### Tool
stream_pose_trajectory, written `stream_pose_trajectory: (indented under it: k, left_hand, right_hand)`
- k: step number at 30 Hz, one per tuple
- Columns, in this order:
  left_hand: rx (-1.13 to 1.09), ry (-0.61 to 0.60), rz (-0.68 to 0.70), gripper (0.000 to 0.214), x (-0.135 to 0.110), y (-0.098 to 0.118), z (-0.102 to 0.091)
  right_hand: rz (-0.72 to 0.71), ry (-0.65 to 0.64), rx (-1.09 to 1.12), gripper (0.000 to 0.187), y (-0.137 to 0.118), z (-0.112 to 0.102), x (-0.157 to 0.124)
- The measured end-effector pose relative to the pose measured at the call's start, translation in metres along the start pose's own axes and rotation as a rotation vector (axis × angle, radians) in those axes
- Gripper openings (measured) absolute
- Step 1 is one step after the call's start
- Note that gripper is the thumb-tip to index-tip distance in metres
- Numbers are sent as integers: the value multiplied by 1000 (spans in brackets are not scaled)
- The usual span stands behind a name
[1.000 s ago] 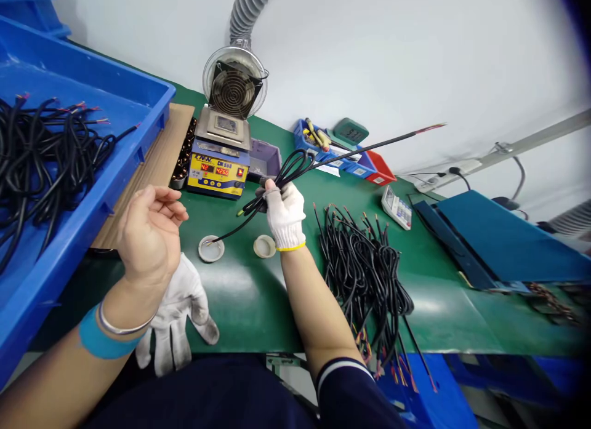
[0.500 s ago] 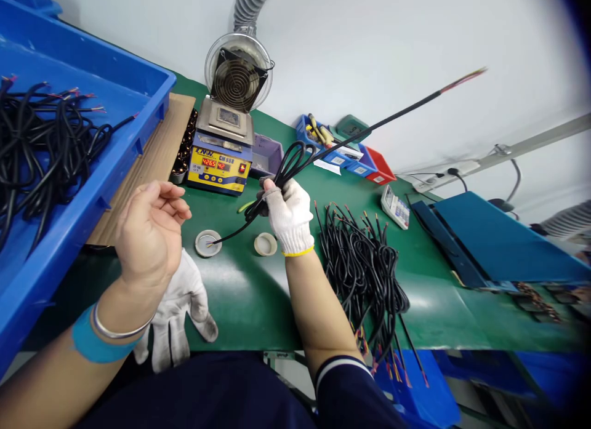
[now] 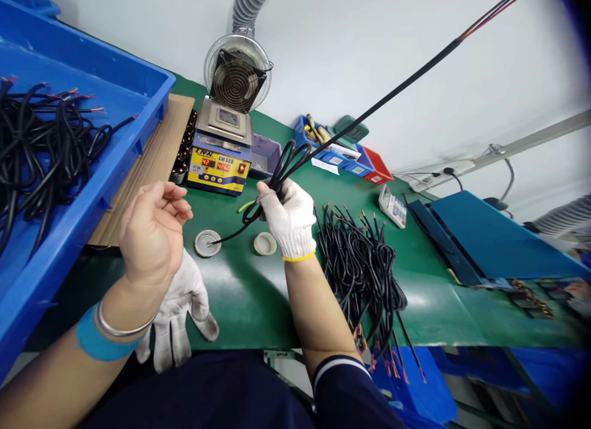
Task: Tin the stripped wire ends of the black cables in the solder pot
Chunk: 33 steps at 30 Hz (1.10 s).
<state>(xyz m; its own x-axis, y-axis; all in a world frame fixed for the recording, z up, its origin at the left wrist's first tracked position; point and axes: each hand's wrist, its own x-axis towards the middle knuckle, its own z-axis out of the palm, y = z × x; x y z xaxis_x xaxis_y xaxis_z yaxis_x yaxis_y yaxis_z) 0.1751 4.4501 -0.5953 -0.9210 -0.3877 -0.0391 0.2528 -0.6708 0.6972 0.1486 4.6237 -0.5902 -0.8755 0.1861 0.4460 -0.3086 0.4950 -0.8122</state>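
Note:
My right hand (image 3: 290, 213), in a white glove, is closed around a coiled black cable (image 3: 369, 112). One end of the cable reaches up to the right, with thin coloured wires bare of the black jacket. Its other end dips into a small round dish (image 3: 207, 244), where the wire tips touch the inside. A second small dish (image 3: 265, 244) stands just left of my right wrist. My bare left hand (image 3: 154, 232) is raised, palm up with loosely curled, parted fingers, and holds nothing. Below it an empty white glove (image 3: 182, 306) lies on the green table.
A solder pot (image 3: 219, 161) with a lit display stands under a fan and duct (image 3: 237, 78). On the left, a blue tray (image 3: 159, 87) holds black cables. Bundled cables (image 3: 360, 263) lie right of my forearm. Farther off are small bins (image 3: 357, 164), a calculator (image 3: 392, 207) and a teal panel (image 3: 498, 238).
The cable's upper end has swung up and right, its wires now reaching the frame's top edge. The lower end stays in the dish. My left hand has barely moved.

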Motion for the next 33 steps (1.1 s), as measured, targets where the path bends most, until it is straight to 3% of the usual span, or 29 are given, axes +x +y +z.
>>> stream_pose_trajectory:
  k: [3,6,12,15,18,22,25,29,33]
  left_hand:
    - [-22,1,2,17,1,1,-1]
    - [-47,-22,-11,14,-2,0,-3]
    - [1,-181,-107,12,-20,-9,-5]
    - [21,-217,-173,11,-28,-14,-6]
    - [27,-223,-231,12,-29,-18,-7]
    - [27,-208,-281,14,-26,-21,-9]
    - [26,-186,-279,18,-25,-22,-9]
    - [11,-185,-290,21,-25,-23,-8]
    - [-1,-180,-287,22,-24,-22,-10]
  right_hand:
    - [46,15,87,25,-5,-7,2]
    - [-1,125,134,26,-13,-21,25]
    - [-389,270,-98,28,-52,-36,148]
    - [-489,221,-267,36,-81,-22,207]
    - [-530,136,-387,44,-103,3,243]
    - [-604,21,-442,38,-112,34,260]
    - [-563,-64,-573,37,-109,49,260]
    - [-498,-93,-721,35,-101,61,258]
    - [-498,-97,-684,36,-98,60,261]
